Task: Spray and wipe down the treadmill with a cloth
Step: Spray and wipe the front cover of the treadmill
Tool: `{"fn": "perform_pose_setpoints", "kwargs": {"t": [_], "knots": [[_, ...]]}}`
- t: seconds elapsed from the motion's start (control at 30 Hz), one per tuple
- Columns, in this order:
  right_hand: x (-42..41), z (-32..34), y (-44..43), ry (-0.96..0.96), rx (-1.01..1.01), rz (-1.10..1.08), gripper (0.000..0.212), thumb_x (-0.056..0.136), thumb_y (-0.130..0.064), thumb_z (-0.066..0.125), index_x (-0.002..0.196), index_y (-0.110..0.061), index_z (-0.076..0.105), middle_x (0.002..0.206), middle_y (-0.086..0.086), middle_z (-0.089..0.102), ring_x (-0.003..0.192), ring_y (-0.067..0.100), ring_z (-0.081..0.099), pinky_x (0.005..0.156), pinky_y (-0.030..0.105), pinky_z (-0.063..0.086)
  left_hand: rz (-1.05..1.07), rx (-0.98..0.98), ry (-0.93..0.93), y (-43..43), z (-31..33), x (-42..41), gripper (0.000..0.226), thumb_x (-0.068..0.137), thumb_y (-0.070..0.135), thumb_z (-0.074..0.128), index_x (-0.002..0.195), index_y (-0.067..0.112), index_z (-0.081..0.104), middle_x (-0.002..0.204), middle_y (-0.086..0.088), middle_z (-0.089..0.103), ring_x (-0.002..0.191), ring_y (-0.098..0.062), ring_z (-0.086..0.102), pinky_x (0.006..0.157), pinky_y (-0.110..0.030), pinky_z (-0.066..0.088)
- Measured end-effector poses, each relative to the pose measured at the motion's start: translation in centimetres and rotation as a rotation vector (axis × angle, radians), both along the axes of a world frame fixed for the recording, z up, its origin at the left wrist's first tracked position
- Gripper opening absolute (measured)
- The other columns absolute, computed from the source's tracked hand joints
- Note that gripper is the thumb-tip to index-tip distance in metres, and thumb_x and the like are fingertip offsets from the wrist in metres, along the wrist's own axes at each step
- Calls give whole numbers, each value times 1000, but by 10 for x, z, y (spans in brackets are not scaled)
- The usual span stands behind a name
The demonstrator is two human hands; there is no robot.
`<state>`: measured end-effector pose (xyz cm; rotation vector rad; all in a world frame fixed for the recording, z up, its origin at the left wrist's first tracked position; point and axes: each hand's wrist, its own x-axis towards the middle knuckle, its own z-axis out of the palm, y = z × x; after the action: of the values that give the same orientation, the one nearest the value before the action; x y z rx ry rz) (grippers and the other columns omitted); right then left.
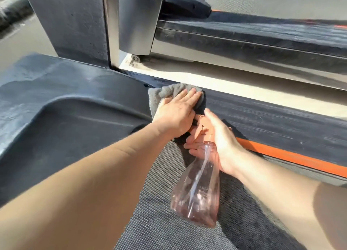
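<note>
Treadmill belt [159, 221] up close, clear bottle [197, 189] tilted over it. R hand [221, 137] is wrapped round its neck, index prob. off the trigger. L hand [176, 110] is flat, fingers together, pressing grey cloth [161, 93] on side rail [281, 122], post [82, 24] beyond.

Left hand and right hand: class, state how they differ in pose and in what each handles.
The left hand lies flat, fingers straight, while the right hand curls. The left hand presses a grey cloth on the treadmill's side rail; the right hand grips a clear spray bottle by its neck. Both are bare.
</note>
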<state>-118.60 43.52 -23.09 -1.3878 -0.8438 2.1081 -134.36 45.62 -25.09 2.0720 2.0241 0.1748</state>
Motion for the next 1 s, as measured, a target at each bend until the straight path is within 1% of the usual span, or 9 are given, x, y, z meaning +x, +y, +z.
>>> {"fn": "perform_pose_setpoints", "kwargs": {"t": [0.1, 0.23, 0.33, 0.47, 0.57, 0.7, 0.8, 0.93, 1.0], "knots": [[25, 3, 3, -67, 22, -104, 52, 91, -62, 54, 86, -13, 71, 67, 15, 67, 56, 29, 66, 51, 31, 54, 44, 1, -171, -7, -3, 11, 62, 95, 21, 35, 154, 33, 19, 162, 15, 12, 148, -4, 6, 117, -47, 14], [41, 9, 0, -93, 6, -27, 60, 84, -71, 56, 80, -15, 75, 72, 14, 70, 63, 26, 70, 60, 37, 59, 91, 1, -273, -10, -1, 16, 61, 96, 15, 38, 153, 32, 27, 160, 14, 18, 148, -4, 9, 121, -45, 13], [45, 16, -4, -73, -34, -10, 65, 81, -74, 56, 106, -16, 69, 80, 12, 73, 74, 24, 72, 65, 38, 59, 85, -47, -282, -24, 2, 26, 62, 95, 9, 39, 151, 33, 30, 160, 15, 20, 148, -4, 11, 122, -40, 12], [60, 15, -15, -101, -79, -113, 61, 84, -70, 55, 78, -11, 68, 71, 13, 70, 64, 24, 70, 52, 28, 55, 35, -126, -231, -26, 14, 22, 60, 97, 14, 41, 152, 34, 27, 161, 14, 18, 148, -4, 10, 122, -39, 12], [63, 12, -17, -85, -56, -212, 50, 90, -61, 57, 87, -12, 68, 65, 11, 64, 51, 24, 62, 43, 27, 52, 57, -163, -126, -17, 18, 8, 56, 101, 27, 37, 154, 33, 20, 163, 11, 10, 149, -8, 6, 120, -49, 15], [66, 7, -19, -39, -31, -158, 54, 87, -63, 59, 83, -10, 70, 72, 15, 68, 66, 30, 68, 70, 41, 57, 175, -137, -88, -15, 9, 19, 58, 101, 29, 36, 155, 34, 15, 164, 10, 4, 150, -9, 0, 120, -51, 13], [71, 11, -21, -35, -31, -93, 62, 83, -69, 57, 86, -9, 71, 84, 17, 73, 82, 30, 73, 81, 39, 56, 144, -115, -127, -30, 3, 37, 62, 98, 24, 36, 155, 35, 15, 163, 12, 4, 149, -7, 0, 117, -50, 14], [66, 20, -36, -82, 1, -90, 54, 86, -63, 59, 89, -10, 66, 74, 14, 68, 58, 23, 68, 46, 21, 49, 56, -134, -147, -51, 0, 41, 67, 94, 17, 37, 154, 38, 15, 162, 17, 4, 149, -4, 1, 118, -46, 15], [67, 17, -50, -80, -2, -113, 44, 88, -58, 61, 90, -14, 65, 66, 7, 63, 49, 18, 62, 42, 22, 48, 66, -138, -194, -57, 0, 41, 70, 93, 11, 38, 154, 35, 17, 162, 15, 6, 149, -5, 2, 121, -46, 15]]}}
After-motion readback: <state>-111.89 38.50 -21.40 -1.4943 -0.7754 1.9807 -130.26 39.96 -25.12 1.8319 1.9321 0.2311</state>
